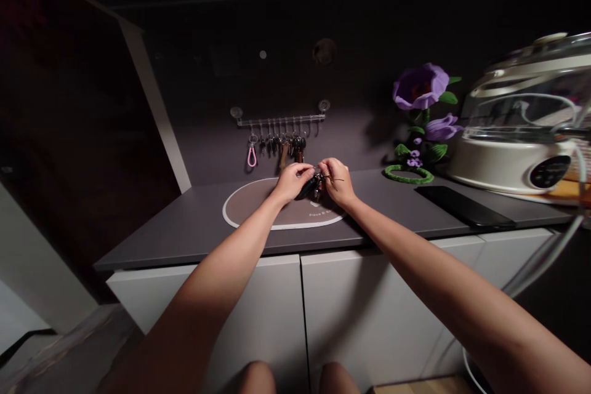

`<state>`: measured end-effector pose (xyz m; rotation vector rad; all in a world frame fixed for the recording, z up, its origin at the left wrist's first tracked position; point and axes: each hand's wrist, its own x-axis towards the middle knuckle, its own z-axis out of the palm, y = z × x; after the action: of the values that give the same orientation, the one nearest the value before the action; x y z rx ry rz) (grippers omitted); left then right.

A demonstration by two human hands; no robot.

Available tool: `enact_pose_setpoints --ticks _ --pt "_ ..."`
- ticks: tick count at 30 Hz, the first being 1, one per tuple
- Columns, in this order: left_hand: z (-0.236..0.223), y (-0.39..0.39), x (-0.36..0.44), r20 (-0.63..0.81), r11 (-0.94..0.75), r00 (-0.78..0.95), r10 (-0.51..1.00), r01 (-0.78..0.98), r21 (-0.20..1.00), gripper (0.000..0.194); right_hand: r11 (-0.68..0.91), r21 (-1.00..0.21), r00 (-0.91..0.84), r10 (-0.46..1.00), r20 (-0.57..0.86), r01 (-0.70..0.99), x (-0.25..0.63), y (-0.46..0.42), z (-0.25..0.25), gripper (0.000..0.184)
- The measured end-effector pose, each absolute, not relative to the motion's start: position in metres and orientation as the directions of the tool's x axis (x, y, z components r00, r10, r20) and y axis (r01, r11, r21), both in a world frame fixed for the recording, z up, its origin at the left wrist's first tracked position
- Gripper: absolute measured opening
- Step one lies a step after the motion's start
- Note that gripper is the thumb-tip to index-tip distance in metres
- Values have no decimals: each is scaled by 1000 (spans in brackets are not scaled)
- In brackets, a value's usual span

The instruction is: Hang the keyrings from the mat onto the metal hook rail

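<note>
Held between two bare hands, over an oval brown mat (252, 204) on a dark grey worktop (184, 231): a bunch of keys (317, 187), too shadowed to tell whether touching the mat. Lying right at the fingertips, to the right of the left hand (293, 183) and to the left of the right hand (337, 182), about equally near both. Long axis slanting upward from lower left toward the right hand. Left grip closed on the black end; right grip pinched together at the metal end, exact contact hard to make out. In looks, dark and rounded at left, small and shiny at right, with metal pieces dangling. Just behind, on the wall: a clear hook rail (281, 120) bearing more keys (274, 144) and a pink loop (252, 156). Well to the right: purple flowers (421, 87) and a black phone-like slab (462, 205)
</note>
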<state>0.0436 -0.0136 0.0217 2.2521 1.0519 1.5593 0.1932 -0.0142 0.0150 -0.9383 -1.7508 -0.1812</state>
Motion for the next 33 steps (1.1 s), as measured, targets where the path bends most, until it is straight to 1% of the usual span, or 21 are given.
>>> enact_pose_setpoints --ticks 2,4,8,12,15,17,20,24,27,29,33 --pt "23 -16 45 723 -732 217 656 419 538 19 691 -338 -97 509 855 639 193 -15 16 25" --pt "22 -15 45 720 -727 193 667 379 573 19 704 -377 -86 527 846 602 192 -15 16 26" --pt "18 -8 44 671 -669 66 738 197 716 20 721 -509 -82 610 788 470 189 -18 16 26" --pt "16 -4 44 611 -610 -35 791 49 791 23 675 -687 -110 730 675 268 185 -19 15 27" --pt "16 -3 45 600 -601 -58 798 -3 799 25 590 -804 -125 805 580 73 183 -17 16 28" --pt "16 -3 46 612 -613 -63 789 -6 790 26 538 -843 -123 835 537 -23 183 -16 18 29" --pt "17 -3 47 647 -645 -61 760 50 762 25 504 -862 -134 851 507 -56 184 -17 25 29" --pt "16 0 44 740 -697 -114 663 264 666 22 514 -858 -135 849 510 -5 185 -11 40 28" --pt "13 3 41 783 -675 -136 606 432 598 23 537 -843 -53 843 536 13 184 3 55 27" --pt "11 3 40 794 -645 -119 596 519 562 25 557 -829 23 829 559 40 184 15 66 27" --pt "10 2 41 784 -573 -82 616 636 517 28 582 -795 147 783 605 171 186 47 84 24"
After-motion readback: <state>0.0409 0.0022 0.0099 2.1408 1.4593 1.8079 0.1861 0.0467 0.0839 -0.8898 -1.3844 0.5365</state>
